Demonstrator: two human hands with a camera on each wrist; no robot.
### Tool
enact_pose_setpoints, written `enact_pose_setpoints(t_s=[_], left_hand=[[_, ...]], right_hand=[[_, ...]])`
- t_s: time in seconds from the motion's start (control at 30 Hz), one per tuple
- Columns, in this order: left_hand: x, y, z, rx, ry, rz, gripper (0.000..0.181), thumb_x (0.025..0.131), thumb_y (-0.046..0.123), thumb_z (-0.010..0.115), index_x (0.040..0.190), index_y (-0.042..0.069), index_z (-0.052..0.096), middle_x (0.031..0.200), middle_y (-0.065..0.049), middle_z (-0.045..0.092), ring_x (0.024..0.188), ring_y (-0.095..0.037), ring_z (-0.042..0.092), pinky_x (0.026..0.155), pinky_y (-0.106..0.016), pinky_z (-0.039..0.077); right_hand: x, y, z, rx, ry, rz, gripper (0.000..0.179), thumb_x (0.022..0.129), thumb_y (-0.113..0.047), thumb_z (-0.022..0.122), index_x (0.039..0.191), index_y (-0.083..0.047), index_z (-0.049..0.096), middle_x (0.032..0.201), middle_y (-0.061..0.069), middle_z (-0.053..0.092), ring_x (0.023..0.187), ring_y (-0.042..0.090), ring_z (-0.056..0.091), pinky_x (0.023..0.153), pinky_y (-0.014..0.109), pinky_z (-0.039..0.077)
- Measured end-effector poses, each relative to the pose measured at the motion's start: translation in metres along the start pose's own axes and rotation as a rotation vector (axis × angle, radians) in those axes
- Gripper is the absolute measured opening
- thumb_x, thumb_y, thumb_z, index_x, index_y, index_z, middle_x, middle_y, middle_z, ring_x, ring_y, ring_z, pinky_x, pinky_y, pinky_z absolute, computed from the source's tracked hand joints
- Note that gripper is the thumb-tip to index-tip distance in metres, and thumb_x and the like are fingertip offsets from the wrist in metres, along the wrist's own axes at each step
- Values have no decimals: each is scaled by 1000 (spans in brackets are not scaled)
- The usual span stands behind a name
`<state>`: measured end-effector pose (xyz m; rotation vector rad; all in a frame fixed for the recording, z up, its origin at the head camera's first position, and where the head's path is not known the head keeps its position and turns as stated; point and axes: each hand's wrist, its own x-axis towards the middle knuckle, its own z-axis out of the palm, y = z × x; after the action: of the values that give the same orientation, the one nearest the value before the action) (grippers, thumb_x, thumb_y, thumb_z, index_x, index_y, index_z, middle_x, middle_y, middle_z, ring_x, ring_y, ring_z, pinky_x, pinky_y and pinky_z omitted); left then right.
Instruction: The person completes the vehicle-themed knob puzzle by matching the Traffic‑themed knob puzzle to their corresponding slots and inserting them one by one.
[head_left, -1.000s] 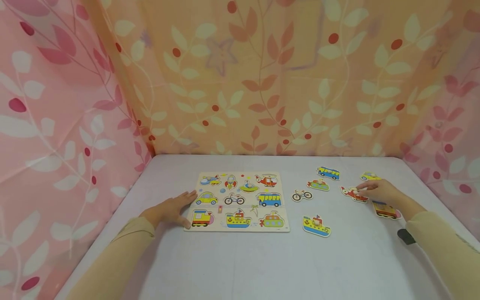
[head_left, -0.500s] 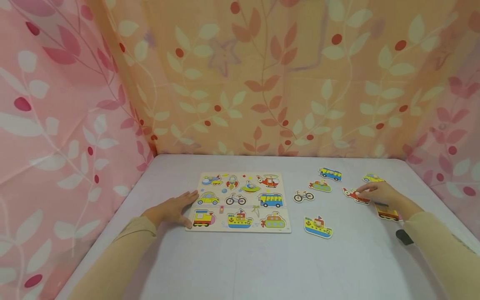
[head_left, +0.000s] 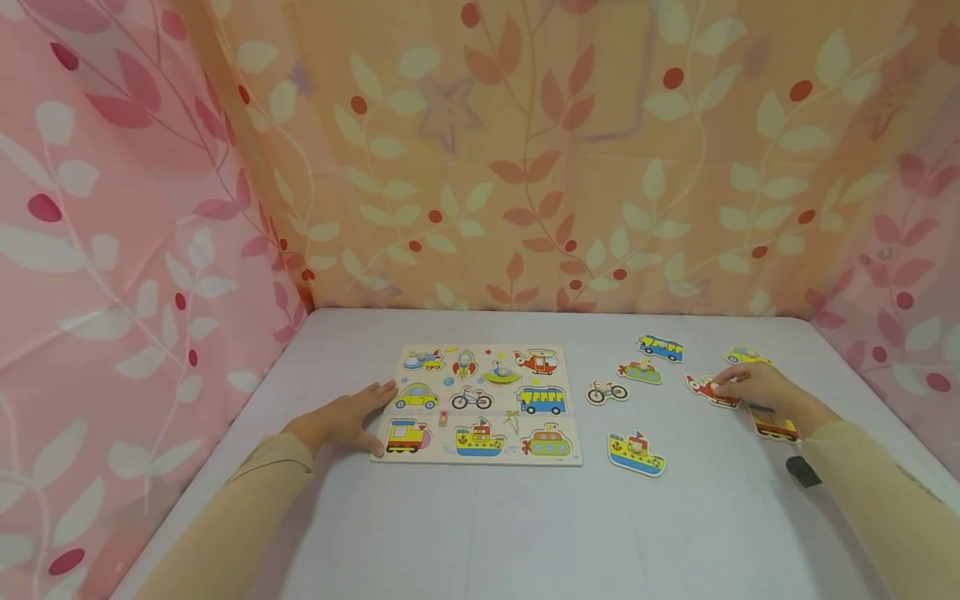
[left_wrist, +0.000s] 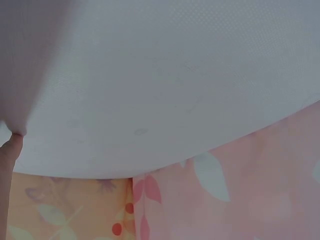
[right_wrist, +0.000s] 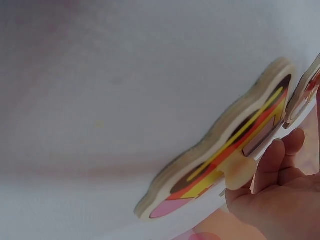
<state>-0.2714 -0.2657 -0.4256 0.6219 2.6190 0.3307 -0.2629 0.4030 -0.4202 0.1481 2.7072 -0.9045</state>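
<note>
A wooden puzzle board (head_left: 476, 406) printed with vehicles lies left of the middle of the table. My left hand (head_left: 341, 418) rests at its left edge with fingers spread; only one fingertip (left_wrist: 17, 137) shows in the left wrist view. To the right, my right hand (head_left: 757, 387) pinches the red helicopter puzzle piece (head_left: 702, 387) between thumb and fingers, the knob being hidden. The piece appears to lie on the table. Close beside this hand is the train puzzle piece (right_wrist: 230, 150), its round knob towards the fingers. The yellow car piece (head_left: 742, 356) lies just behind.
Loose on the table lie a blue bus piece (head_left: 662, 347), a submarine piece (head_left: 640, 372), a bicycle piece (head_left: 606, 392) and a ship piece (head_left: 636, 454). A dark object (head_left: 804, 472) sits by the right sleeve. Patterned curtains (head_left: 525, 167) stand behind the table.
The head view has shifted slightly. My right forearm has moved a little left, while its fingers stay at the helicopter piece. My left hand and the board stay put.
</note>
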Motion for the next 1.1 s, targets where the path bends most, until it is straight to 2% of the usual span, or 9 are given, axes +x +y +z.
enact_pose_setpoints(t_s=[0.13, 0.3, 0.4, 0.53, 0.73, 0.97, 1.1], left_hand=[[0, 0, -1, 1, 2, 11, 112, 70, 52, 81, 155, 8, 22, 161, -11, 16, 146, -38, 9, 111, -65, 15], [0, 0, -1, 0, -3, 11, 111, 71, 52, 80, 155, 9, 22, 161, -10, 16, 147, -37, 8, 110, -65, 14], [0, 1, -2, 0, -6, 7, 111, 71, 52, 80, 155, 10, 21, 162, -10, 15, 147, -37, 8, 110, -66, 15], [0, 1, -1, -1, -9, 8, 110, 71, 51, 80, 155, 10, 21, 162, -9, 15, 147, -37, 8, 110, -66, 15], [0, 0, -1, -4, -8, 10, 111, 71, 52, 80, 155, 9, 21, 162, -10, 15, 147, -38, 8, 110, -66, 15], [2, -2, 0, -3, -8, 10, 112, 71, 53, 80, 155, 9, 21, 162, -10, 15, 147, -38, 8, 110, -66, 15], [2, -2, 0, 0, -8, 11, 112, 71, 53, 80, 155, 9, 20, 161, -11, 15, 147, -38, 8, 110, -67, 14]], right_hand=[[0, -1, -1, -24, 24, -25, 54, 87, -41, 72, 116, 4, 64, 115, 32, 53, 103, 45, 45, 84, 57, 41], [-5, -7, -4, -50, 46, -100, 47, 88, -36, 71, 113, 4, 65, 113, 32, 57, 102, 44, 49, 81, 53, 44], [-8, -13, -5, -50, 31, -119, 47, 89, -37, 71, 113, 3, 66, 112, 29, 59, 101, 41, 50, 79, 48, 44], [-10, -23, -6, -42, 6, -101, 51, 88, -41, 70, 115, 2, 66, 109, 23, 61, 100, 37, 49, 77, 42, 43], [-15, -37, -3, -5, 2, -121, 52, 88, -38, 71, 116, 6, 64, 104, 16, 65, 97, 32, 52, 78, 39, 44], [-17, -55, 0, 16, -31, -136, 51, 89, -37, 71, 117, 6, 64, 101, 10, 63, 97, 31, 49, 82, 47, 42], [-17, -66, 1, 33, -38, -145, 51, 88, -38, 71, 116, 4, 65, 96, 5, 66, 97, 31, 50, 84, 47, 42]])
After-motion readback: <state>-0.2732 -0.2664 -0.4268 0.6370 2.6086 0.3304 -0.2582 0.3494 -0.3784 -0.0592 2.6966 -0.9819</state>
